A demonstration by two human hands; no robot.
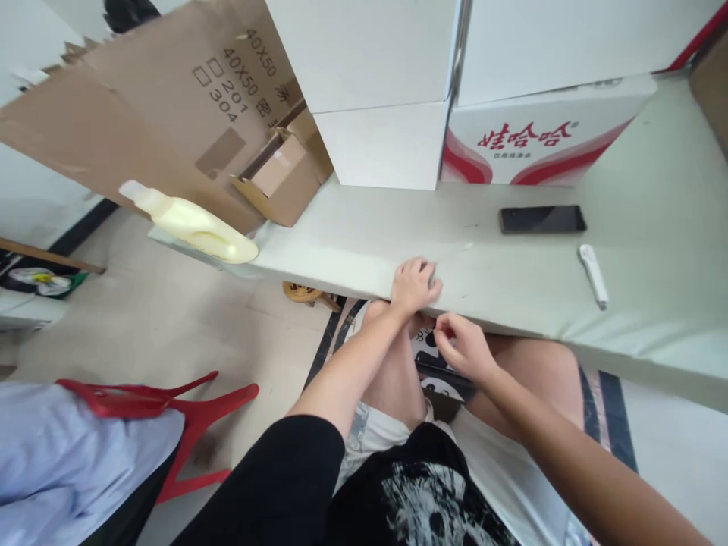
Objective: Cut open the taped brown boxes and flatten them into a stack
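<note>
My left hand (414, 286) rests on the front edge of the table (364, 235), fingers loosely bent and the thumb apart. Nothing can be made out in it. Just below the table edge, over my lap, my right hand (467, 347) has its thumb and fingertips drawn together in a pinch. Whatever may be between them is too small to see. To the right on the tabletop lie a dark phone (543, 219) and a small white utility knife (593, 276), both apart from my hands.
White boxes (381, 144) and a red-and-white carton (517, 144) stand at the back. A pale yellow bottle (196, 227) and a small open cardboard box (290, 174) sit at the left end. A red chair (199, 421) with clothing and a wooden stool (301, 291) are on the floor.
</note>
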